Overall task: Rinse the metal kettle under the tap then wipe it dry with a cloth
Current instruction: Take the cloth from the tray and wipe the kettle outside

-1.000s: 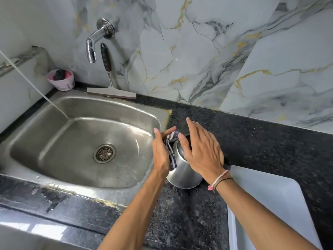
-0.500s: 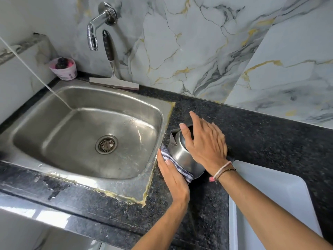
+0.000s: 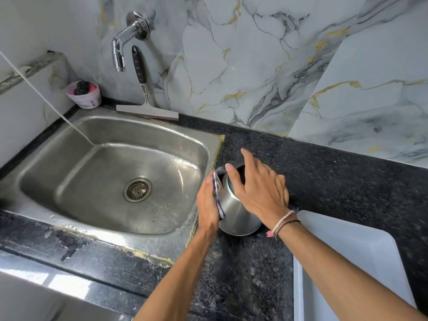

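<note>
The shiny metal kettle (image 3: 236,212) stands on the dark granite counter (image 3: 335,172) just right of the sink. My right hand (image 3: 259,188) lies spread over its top and right side, holding it steady. My left hand (image 3: 207,205) presses a striped blue-and-white cloth (image 3: 217,193) flat against the kettle's left side. Most of the cloth is hidden between palm and kettle. The chrome tap (image 3: 122,45) juts from the marble wall above the sink, with no water coming from it.
The steel sink (image 3: 76,172) fills the left half, its drain (image 3: 137,189) in the middle. A squeegee (image 3: 146,103) leans on the wall behind it, beside a pink tub (image 3: 84,93). A white tray (image 3: 347,262) lies at the right front. A thin white line (image 3: 44,98) runs into the sink.
My left hand with the cloth slid from the kettle's lower left base back up its left side. My right hand stayed on the kettle's top.
</note>
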Tool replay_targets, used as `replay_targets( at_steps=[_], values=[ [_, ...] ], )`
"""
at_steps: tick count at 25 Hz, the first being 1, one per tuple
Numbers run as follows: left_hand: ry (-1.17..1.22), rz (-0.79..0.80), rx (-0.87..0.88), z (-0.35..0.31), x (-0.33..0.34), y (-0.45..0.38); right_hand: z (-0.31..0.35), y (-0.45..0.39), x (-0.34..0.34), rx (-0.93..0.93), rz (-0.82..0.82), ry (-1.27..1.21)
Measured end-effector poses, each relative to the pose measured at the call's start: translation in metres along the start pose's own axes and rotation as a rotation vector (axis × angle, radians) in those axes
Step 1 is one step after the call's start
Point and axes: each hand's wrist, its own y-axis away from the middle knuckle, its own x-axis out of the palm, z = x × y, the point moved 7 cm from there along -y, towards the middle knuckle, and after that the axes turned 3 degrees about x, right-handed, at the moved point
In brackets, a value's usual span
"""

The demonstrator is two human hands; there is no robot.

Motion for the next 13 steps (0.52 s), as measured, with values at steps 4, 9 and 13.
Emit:
replay_targets(
  at_steps=[4,9,13],
  values=[
    [0.031,-0.123,-0.084,0.021,-0.016,0.006,-0.004,-0.005,0.002,-0.003,-0.010,0.055],
    [0.227,-0.254,-0.181,0.015,-0.043,0.023,-0.003,-0.015,-0.011,-0.299,0.186,0.022],
    [0.229,-0.277,-0.088,-0.023,-0.068,0.019,-0.006,-0.008,-0.009,-0.216,0.214,0.143]
  ],
)
